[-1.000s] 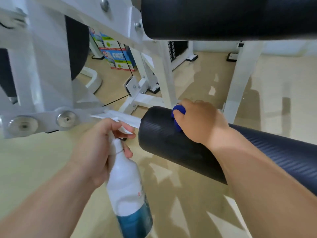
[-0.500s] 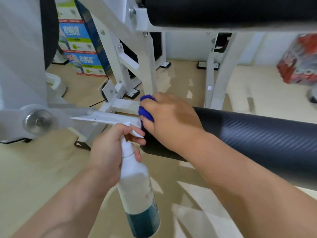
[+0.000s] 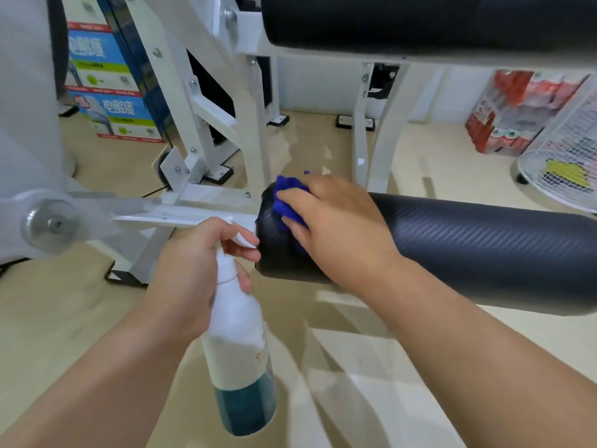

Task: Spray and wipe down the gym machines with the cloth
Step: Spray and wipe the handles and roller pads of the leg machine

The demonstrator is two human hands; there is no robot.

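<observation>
Left hand grips spray bottle — contents unclear; right hand clutches cloth

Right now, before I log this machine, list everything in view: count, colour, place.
lower roller pad: 1, black, centre to right edge.
cloth: 1, blue, bunched on that pad's left end.
upper pad: 1, black, across the top.
spray bottle: 1, white with teal bottom, lower centre.
machine frame: 1, white, centre and left.
cartons: at least two stacked, blue and white, upper left on the floor.
wrapped packs: count unclear, red and white, upper right.
fan grille: 1, white wire, right edge.
left hand: 1, grips the spray bottle's neck.
right hand: 1, holds the cloth against the pad's end.
</observation>
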